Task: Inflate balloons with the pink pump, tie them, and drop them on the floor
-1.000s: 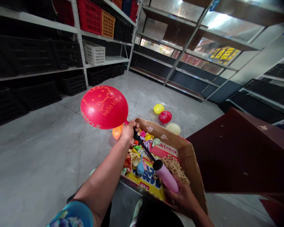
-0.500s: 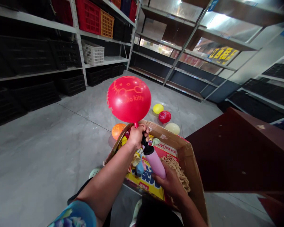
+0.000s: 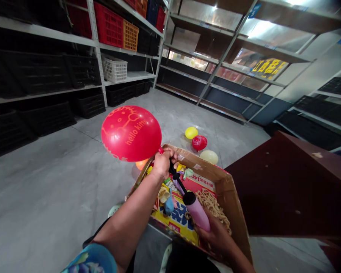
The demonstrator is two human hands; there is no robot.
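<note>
A red inflated balloon [image 3: 132, 133] printed "hello kitty" leans to the left above the box. My left hand [image 3: 162, 163] is closed around its neck and the black nozzle end of a hand pump, whose exact join is hidden by the fingers. The lilac balloon pump [image 3: 198, 214] slants down to the right, its black rod showing between two lilac sections. Around its lower lilac section my right hand [image 3: 213, 232] is wrapped. Below both hands is a cardboard box [image 3: 230, 185] holding limp uninflated balloons [image 3: 164, 194] and a heap of beige cord-like strands [image 3: 211, 203].
On the grey floor beyond the box lie a yellow balloon [image 3: 191, 132], a red balloon [image 3: 199, 143] and a cream balloon [image 3: 209, 156]. An orange balloon [image 3: 141, 164] is partly hidden at the left. A dark red panel [image 3: 278, 189] stands right; shelves with crates [image 3: 115, 69] line the walls.
The red balloon has tipped to the left and lower. My right hand has drawn the pump's lower section down and right, so more black rod shows. My left hand keeps its grip.
</note>
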